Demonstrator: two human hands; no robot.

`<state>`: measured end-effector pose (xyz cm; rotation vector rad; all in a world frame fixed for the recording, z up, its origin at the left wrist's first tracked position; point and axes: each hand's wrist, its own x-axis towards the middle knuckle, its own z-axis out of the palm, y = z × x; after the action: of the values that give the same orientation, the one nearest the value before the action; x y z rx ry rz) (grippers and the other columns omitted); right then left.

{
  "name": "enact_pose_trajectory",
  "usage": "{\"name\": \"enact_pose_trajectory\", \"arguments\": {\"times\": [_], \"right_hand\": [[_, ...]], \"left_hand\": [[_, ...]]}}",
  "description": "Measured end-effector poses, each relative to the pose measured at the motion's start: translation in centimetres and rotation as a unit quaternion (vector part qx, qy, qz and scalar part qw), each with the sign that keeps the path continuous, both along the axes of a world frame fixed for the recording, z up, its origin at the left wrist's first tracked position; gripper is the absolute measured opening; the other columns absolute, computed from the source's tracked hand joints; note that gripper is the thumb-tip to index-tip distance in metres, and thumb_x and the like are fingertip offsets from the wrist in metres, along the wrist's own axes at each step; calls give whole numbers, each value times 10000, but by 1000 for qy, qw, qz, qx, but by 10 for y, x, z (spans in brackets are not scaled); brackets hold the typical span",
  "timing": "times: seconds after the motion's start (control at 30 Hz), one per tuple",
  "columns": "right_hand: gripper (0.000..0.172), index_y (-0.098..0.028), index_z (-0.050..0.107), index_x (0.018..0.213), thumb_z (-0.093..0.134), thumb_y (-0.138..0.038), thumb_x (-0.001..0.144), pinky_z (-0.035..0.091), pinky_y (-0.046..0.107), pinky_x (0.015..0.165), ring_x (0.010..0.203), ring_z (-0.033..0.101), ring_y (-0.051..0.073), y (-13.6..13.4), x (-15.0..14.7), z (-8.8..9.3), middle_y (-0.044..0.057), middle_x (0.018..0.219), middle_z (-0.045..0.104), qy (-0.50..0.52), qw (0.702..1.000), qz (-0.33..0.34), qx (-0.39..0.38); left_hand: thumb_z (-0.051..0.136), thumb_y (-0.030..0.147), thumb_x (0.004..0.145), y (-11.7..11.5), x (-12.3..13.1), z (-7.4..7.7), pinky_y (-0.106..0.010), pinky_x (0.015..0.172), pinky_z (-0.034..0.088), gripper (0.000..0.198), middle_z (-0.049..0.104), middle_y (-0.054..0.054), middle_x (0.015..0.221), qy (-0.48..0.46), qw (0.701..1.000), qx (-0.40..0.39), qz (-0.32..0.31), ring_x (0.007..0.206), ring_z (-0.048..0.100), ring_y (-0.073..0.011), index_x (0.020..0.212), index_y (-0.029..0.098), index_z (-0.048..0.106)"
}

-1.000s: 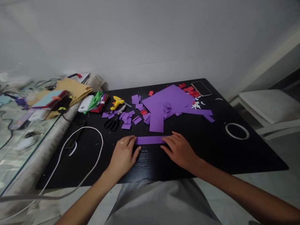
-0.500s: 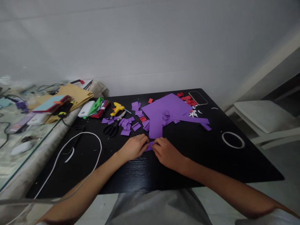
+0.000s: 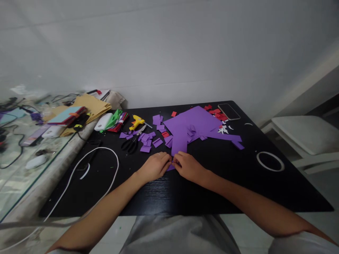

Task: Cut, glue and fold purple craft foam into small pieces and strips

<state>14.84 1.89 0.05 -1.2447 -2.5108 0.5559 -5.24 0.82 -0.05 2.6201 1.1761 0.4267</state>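
Near the front of the black table, a small purple paper piece lies between my hands. My left hand has its fingers closed on its left side. From the right, my right hand pinches the same piece, and the fingertips of both hands nearly meet. Just beyond them a purple strip extends from a large purple sheet. Small folded purple pieces are scattered to the left of the strip. The fingers hide part of the held piece.
Black scissors and a yellow glue gun lie left of the sheet. A white cable loops over the table's left side. Red scraps, a phone and a white ring are on the right.
The view has shifted slightly, moving the table's objects rightward in the picture. My fingertips have drawn closer together over the small purple piece, covering more of it.
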Motion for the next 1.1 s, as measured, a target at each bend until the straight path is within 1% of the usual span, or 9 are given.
{"name": "enact_pose_trajectory", "arguments": {"times": [0.27,0.4,0.67,0.8,0.87,0.93,0.97,1.03,1.1], "right_hand": [[81,-159,650,832,671,-131,905,455,282,735,785,630,175,7,15,8,42,850,662,-2,999,-37,-32],[83,-163,651,829,677,-143,905,439,284,722,780,622,176,10,34,10,47,863,659,-8,997,-59,-39],[97,-174,638,819,650,-183,915,415,303,700,760,595,183,20,77,7,48,873,636,-10,990,-125,-58],[109,-172,626,812,629,-163,920,425,308,687,741,589,184,20,77,11,46,855,622,10,989,-139,-44],[106,-173,628,827,618,-167,933,445,309,702,753,595,183,15,66,14,46,868,622,47,991,-123,-21],[34,-174,646,890,651,-170,923,476,316,786,837,615,193,10,49,16,52,925,639,88,995,-48,-3],[59,-170,657,939,699,-182,900,481,328,851,913,620,207,8,39,16,60,972,650,97,995,3,3],[215,-166,673,1046,769,-215,860,470,356,956,1038,608,233,6,23,14,81,1074,660,91,991,103,6],[298,-162,679,1114,788,-241,848,483,364,947,1035,607,240,6,10,7,89,1113,667,67,985,156,8]], "left_hand": [[414,252,1020,-2,1,-1,-344,818,484,179,636,-71,956,14,1000,12,2,893,599,-215,1041,172,572],[427,256,1019,-1,1,-2,-334,807,478,168,638,-68,948,9,1000,14,2,887,599,-211,1037,173,571],[416,276,1024,0,1,-3,-330,797,465,186,635,-72,942,5,1000,18,-5,874,595,-211,1034,174,571],[432,261,1012,0,1,-3,-330,792,456,173,638,-73,938,-14,1000,2,0,873,598,-212,1032,174,580],[459,259,1000,0,0,-3,-320,786,452,156,645,-64,931,-49,998,-26,5,866,600,-201,1011,178,592],[491,280,990,2,-1,-4,-289,731,445,150,642,-38,871,-112,990,-77,28,794,592,-171,985,183,606],[505,302,986,4,-3,-4,-272,690,436,160,630,-22,828,-153,981,-107,49,740,578,-153,971,183,611],[533,363,975,9,-7,-6,-244,617,413,206,591,6,737,-245,951,-163,98,645,538,-124,946,176,614],[574,423,946,15,-12,-8,-230,578,402,262,560,24,672,-333,910,-206,137,591,514,-110,909,166,602]]}}
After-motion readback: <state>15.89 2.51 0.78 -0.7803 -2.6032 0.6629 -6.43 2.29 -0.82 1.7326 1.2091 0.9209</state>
